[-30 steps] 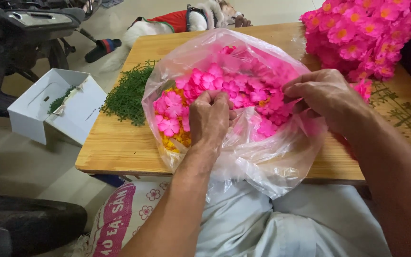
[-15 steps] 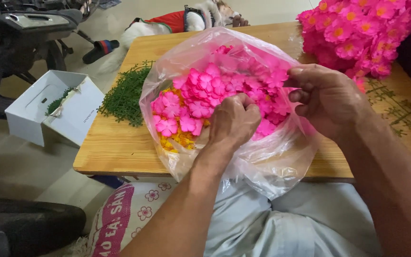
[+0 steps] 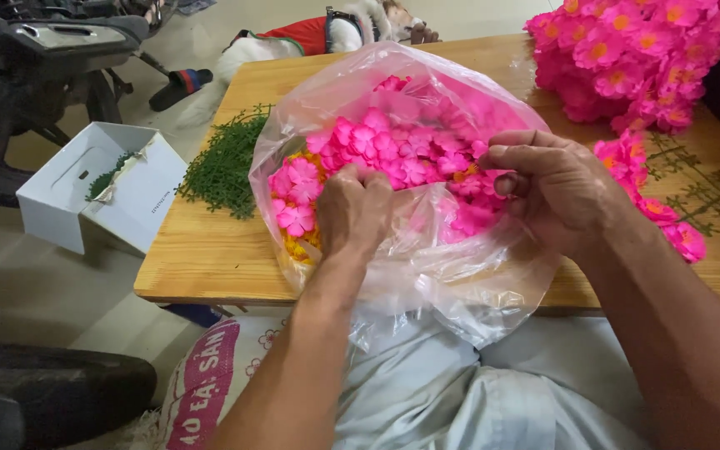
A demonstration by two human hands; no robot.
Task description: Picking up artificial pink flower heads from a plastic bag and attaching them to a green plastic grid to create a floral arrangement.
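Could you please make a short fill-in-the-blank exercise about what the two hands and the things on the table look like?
1. The left hand reaches into a clear plastic ____ of flowers.
2. The loose flowers inside are mostly ____ in colour.
3. The green sprigs lie on a ____ table.
4. The right hand grips the bag at its ____.

Missing words: bag; pink; wooden; rim

2 bare forearms, no sleeves, left hand (image 3: 353,208), right hand (image 3: 558,190) (pale grey trousers below)
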